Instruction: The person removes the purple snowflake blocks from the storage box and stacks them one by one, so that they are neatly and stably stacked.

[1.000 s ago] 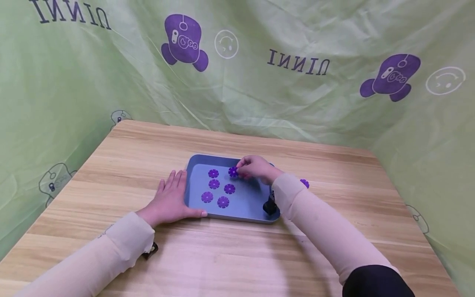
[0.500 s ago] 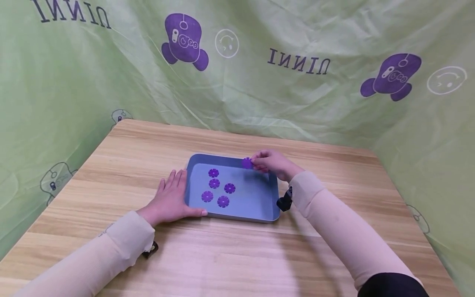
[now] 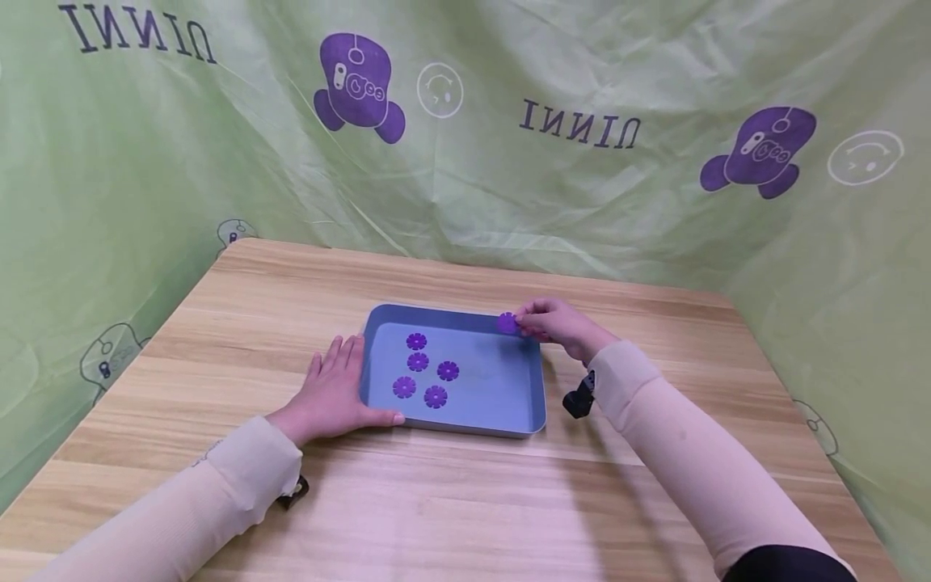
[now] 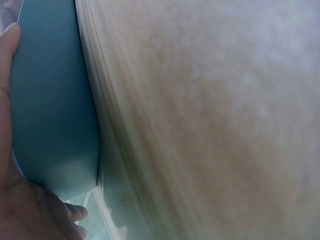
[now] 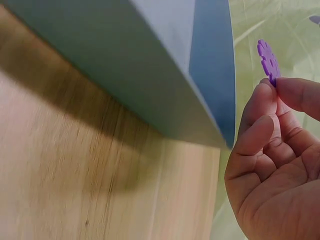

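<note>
A shallow blue-grey tray (image 3: 498, 388) lies on the wooden table. My left hand (image 3: 330, 396) rests against its left end, fingers straight along the outside and thumb at the near rim. In the left wrist view the thumb (image 4: 11, 37) touches the tray's wall (image 4: 52, 95). Over the far right corner of the tray, my right hand (image 3: 563, 325) pinches a purple notched plastic disc (image 3: 507, 322). The right wrist view has this disc (image 5: 268, 60) edge-on between thumb and forefinger, above the rim. Several like purple discs (image 3: 418, 361) lie flat in the tray's left half.
Bare wood tabletop (image 3: 436, 501) surrounds the tray. A green printed curtain (image 3: 465, 186) hangs behind the table and at both sides. A small black wrist camera (image 3: 579, 398) hangs below the right cuff, beside the tray's right end.
My right hand has lifted the disc from the tray's middle and carried it right to the far right corner. A disc right of the tray is now out of sight. The left hand stays put.
</note>
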The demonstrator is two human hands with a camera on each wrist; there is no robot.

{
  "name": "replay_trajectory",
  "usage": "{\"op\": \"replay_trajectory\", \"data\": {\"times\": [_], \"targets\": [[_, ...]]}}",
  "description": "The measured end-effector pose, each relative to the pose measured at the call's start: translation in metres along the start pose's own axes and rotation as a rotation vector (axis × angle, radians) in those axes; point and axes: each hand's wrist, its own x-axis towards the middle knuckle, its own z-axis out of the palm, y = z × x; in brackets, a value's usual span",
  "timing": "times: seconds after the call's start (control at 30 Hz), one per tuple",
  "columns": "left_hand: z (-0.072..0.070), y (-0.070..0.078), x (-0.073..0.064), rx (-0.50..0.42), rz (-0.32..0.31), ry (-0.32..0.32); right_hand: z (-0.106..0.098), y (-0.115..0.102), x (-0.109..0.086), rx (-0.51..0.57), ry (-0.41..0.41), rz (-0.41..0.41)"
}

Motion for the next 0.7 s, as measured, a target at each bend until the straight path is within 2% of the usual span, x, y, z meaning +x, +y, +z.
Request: {"op": "replay_trajectory", "data": {"times": [0.2, 0.47, 0.7], "targets": [[0.000, 0.000, -0.001, -0.010, 0.000, 0.001, -0.011, 0.008, -0.003, -0.013, 0.007, 0.001], [0.000, 0.000, -0.003, -0.046, 0.006, 0.010, -0.028, 0.019, -0.009, 0.025, 0.021, -0.005], [-0.002, 0.002, -0.003, -0.030, 0.004, -0.001, -0.044, 0.027, -0.018, 0.026, 0.026, -0.003]]}}
